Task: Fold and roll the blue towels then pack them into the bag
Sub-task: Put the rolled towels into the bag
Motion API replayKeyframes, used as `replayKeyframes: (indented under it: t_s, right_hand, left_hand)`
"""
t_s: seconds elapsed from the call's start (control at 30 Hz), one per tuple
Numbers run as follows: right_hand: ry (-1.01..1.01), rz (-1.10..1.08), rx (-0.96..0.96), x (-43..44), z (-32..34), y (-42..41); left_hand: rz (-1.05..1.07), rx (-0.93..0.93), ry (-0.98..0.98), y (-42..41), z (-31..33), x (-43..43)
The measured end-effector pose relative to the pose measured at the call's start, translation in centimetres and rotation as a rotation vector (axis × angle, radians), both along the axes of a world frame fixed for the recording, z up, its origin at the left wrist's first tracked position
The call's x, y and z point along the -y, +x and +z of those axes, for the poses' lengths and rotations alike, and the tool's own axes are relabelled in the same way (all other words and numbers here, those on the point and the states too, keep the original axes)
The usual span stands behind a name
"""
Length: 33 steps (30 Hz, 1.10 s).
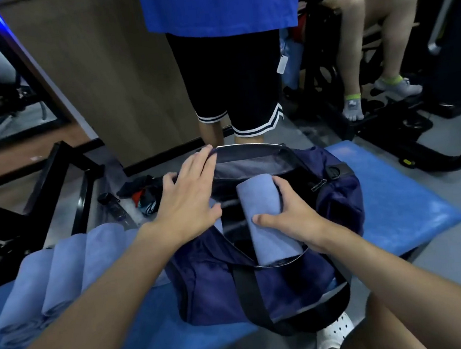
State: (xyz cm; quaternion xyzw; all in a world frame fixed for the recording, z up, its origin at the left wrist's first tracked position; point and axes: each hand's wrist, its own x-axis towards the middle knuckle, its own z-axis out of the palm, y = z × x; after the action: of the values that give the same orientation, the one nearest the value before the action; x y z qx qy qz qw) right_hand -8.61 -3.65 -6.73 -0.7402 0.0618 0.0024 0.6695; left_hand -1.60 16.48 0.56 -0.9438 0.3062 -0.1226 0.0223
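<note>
Navy bag [263, 284] sits on the blue padded worktop [396, 194], mouth unzipped & wide open, grey lining showing on the far inner wall. Black strap [250, 294] runs down the bag's near side.

Right grip [293, 210] is wrapped round a rolled towel [268, 221]: thumb across the top, fingers curled over the roll's right side. The roll lies lengthwise over the bag's mouth, far end down inside the opening, near end resting at the bag's near rim.

Left grip [186, 196] is spread, fingers straight & slightly fanned, palm down over the bag's left rim, fingertips reaching the far-left corner of the mouth. Can't tell if it presses the fabric or just hovers above it. A bit of light-blue cloth shows under it, just inside the bag's left rim.

Left of the bag, on the same worktop: row of rolled towels [62, 266], side by side & touching, ends toward the camera.

Beyond the bag: a person standing [227, 75], blue shirt, black shorts w/ white trim. Further right of the bag, a seated person [379, 30], legs & socks only. Far-left of the bag, on the floor: dark bottle [113, 206] among some clutter. Near side of the bag, below the strap: white clog [334, 334].
</note>
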Motion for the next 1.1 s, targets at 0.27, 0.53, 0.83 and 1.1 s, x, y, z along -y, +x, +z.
replayKeyframes:
  t_s: [0.27,0.53,0.83,1.1]
  right_hand:
    - [-0.078,-0.008,-0.082,-2.5,-1.5,3.8]
    - [0.006,-0.169,-0.202,-3.7,-3.4,7.3]
    - [-0.018,-0.168,-0.198,-4.6,-5.1,9.2]
    - [-0.152,0.034,-0.274,-5.0,-5.3,8.6]
  left_hand:
    - [0.041,-0.044,0.026,-0.3,-1.1,-0.7]
    - [0.003,-0.089,0.004,-0.1,-1.0,-2.3]
    - [-0.004,-0.156,-0.034,0.2,-1.0,-3.7]
    - [-0.002,-0.185,-0.078,0.2,-1.5,-4.0]
